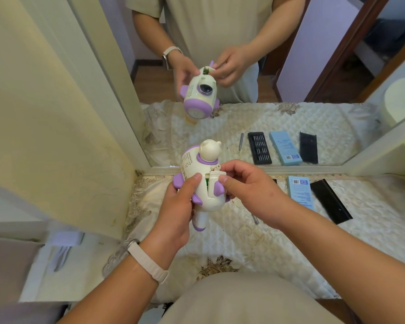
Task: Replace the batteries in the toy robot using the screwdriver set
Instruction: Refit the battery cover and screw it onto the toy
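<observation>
A cream and purple toy robot [202, 169] is held above the table, its back turned to me. My left hand [178, 206] grips its body from the left, thumb on the shell. My right hand [246, 183] pinches the cream battery cover [214, 183], which stands partly off the back, with a bit of green showing in the gap. A grey screwdriver [255, 218] lies on the cloth, mostly hidden under my right wrist. The black bit tray of the set shows plainly only as a mirror reflection [259, 148].
A quilted cream cloth [290, 242] covers the table. A light blue box [301, 192] and a black sleeve [330, 201] lie at the right. A mirror [243, 113] stands along the back edge. A cream panel [56, 113] rises at the left.
</observation>
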Available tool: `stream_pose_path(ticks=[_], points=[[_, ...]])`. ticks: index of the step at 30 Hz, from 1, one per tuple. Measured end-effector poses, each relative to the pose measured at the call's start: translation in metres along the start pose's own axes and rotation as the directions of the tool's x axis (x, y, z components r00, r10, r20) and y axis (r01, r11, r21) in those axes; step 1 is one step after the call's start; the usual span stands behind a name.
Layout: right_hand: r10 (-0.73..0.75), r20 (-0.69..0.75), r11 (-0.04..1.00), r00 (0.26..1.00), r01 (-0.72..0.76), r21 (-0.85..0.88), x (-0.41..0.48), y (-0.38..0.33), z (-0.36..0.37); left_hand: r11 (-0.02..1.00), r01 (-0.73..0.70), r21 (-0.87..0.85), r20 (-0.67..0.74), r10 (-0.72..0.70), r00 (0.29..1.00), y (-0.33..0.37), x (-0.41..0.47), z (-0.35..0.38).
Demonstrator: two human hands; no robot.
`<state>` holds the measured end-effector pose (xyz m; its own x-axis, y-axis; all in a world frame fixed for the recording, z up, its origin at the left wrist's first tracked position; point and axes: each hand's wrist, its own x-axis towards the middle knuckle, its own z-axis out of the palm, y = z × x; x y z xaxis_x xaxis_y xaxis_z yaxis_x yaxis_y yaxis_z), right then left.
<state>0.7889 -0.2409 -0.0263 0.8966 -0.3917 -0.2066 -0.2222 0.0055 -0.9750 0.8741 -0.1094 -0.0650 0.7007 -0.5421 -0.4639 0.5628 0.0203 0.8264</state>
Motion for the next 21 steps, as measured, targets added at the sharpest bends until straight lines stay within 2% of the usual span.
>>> stream_pose_path(ticks=[7, 15, 21], points=[[0.023, -0.025, 0.996, 0.999, -0.021, 0.087, 0.0, 0.002, -0.006, 0.996, -0.084, 0.008, -0.041, 0.084, 0.996, -0.001, 0.001, 0.002], [0.119, -0.128, 0.993, 0.985, -0.116, 0.026, -0.004, 0.009, -0.011, 0.994, -0.099, 0.036, 0.067, 0.097, 0.993, 0.001, -0.003, 0.005], [0.173, 0.018, 0.926, 0.985, -0.169, 0.338, -0.011, 0.012, -0.008, 0.989, -0.145, -0.007, 0.151, 0.144, 0.978, 0.003, -0.005, 0.009]])
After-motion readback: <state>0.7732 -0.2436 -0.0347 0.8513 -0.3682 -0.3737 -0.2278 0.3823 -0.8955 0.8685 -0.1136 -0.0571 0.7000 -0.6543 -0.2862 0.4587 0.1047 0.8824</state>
